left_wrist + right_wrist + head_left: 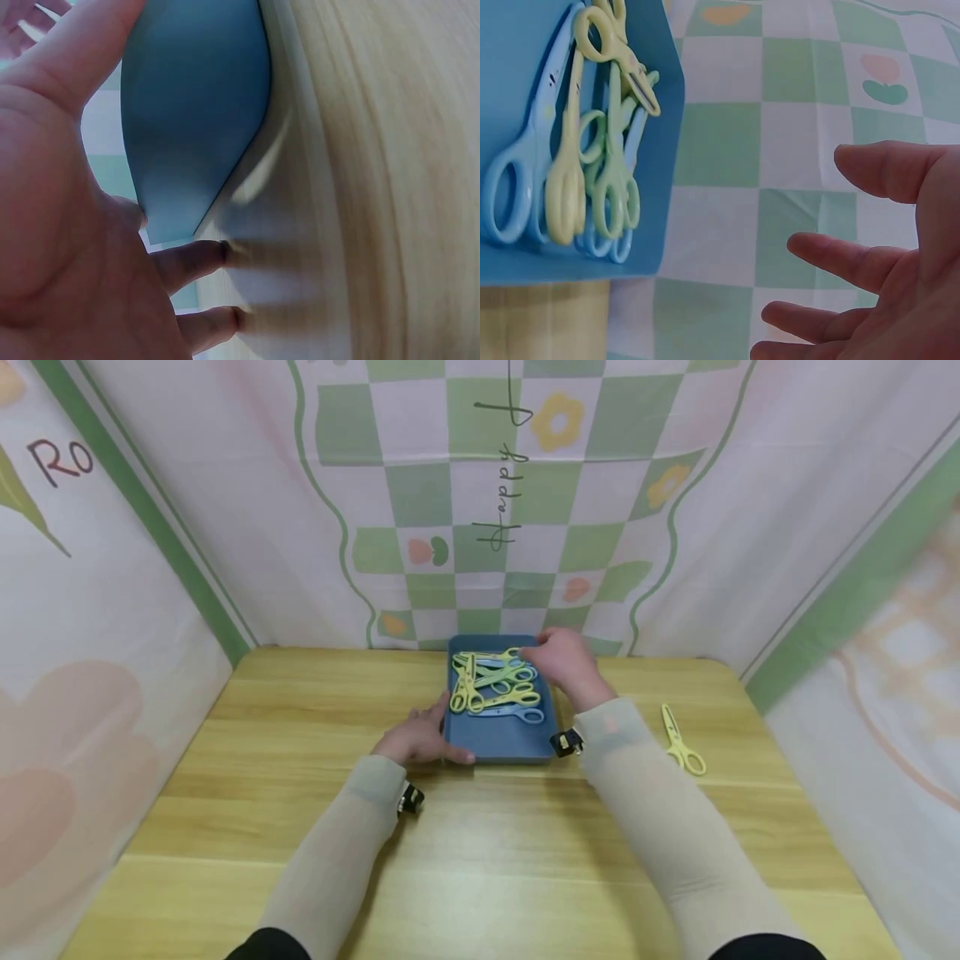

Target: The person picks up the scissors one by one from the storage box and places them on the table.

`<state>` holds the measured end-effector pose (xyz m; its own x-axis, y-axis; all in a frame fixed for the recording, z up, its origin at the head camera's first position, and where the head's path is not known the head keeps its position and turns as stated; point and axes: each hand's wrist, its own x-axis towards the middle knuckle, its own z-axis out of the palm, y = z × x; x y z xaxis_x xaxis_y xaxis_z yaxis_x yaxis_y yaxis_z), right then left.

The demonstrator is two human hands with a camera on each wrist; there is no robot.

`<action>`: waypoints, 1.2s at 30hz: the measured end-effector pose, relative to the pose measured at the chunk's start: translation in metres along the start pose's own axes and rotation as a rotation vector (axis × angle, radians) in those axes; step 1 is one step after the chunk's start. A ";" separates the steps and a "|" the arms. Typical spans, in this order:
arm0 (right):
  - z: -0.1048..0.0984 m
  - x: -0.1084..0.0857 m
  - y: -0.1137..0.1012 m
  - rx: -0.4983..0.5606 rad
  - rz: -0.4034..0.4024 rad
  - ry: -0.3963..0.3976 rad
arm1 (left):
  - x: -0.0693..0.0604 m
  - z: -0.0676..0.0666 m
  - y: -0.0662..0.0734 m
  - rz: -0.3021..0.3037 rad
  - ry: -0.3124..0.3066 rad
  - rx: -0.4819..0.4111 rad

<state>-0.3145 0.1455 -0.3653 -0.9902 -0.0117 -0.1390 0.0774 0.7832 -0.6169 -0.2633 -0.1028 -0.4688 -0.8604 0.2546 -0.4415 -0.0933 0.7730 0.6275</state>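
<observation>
A blue tray (pixel 502 745) lies on the table with several pairs of children's scissors in yellow, green and light blue piled in its far part. My left hand (pixel 420 737) touches the tray's near left corner, thumb along the front and fingers by the left side. Its fingers look spread against the tray wall (pixel 195 112) in the left wrist view. Over the far right corner is my right hand (pixel 566 664). The right wrist view shows its fingers (pixel 847 259) extended, holding nothing, beside the blue scissors (pixel 536 142) and yellow scissors (pixel 566 172).
One yellow pair of scissors (pixel 681 743) lies on the wooden table (pixel 480 860), right of the tray. A checkered curtain (pixel 480 493) hangs right behind the tray. Printed cloth also borders the table on both sides.
</observation>
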 end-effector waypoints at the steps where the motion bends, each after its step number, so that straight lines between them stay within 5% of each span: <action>1: 0.003 0.001 0.000 -0.007 -0.010 0.002 | 0.000 0.000 0.000 -0.002 0.001 0.002; 13: 0.034 0.008 0.001 0.003 -0.076 -0.028 | -0.003 0.001 0.001 0.004 0.009 -0.030; 36: 0.068 0.021 -0.006 -0.133 -0.065 -0.095 | -0.001 0.001 0.000 0.012 0.008 -0.005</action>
<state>-0.3281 0.0983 -0.4174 -0.9767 -0.1184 -0.1791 -0.0083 0.8544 -0.5195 -0.2618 -0.1030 -0.4686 -0.8655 0.2590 -0.4288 -0.0857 0.7668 0.6361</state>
